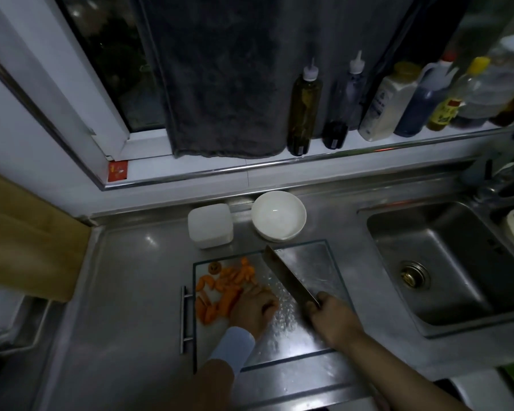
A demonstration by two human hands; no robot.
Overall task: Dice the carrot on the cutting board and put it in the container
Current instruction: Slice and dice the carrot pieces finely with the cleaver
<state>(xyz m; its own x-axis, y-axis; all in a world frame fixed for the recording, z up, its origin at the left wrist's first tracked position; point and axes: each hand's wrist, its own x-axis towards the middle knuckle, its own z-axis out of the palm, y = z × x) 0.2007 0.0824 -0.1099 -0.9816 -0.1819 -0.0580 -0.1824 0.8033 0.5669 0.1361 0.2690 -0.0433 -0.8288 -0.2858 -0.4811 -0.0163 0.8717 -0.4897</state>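
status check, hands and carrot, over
Left hand holds carrot pieces on cutting board. Right hand grips cleaver, blade over board. Container behind board, nothing in the way.

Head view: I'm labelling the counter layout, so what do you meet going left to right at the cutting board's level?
wooden board → carrot pieces → left hand → knife → right hand → sink

knife: handle hidden | carrot: partly covered | bottle labels: blurred
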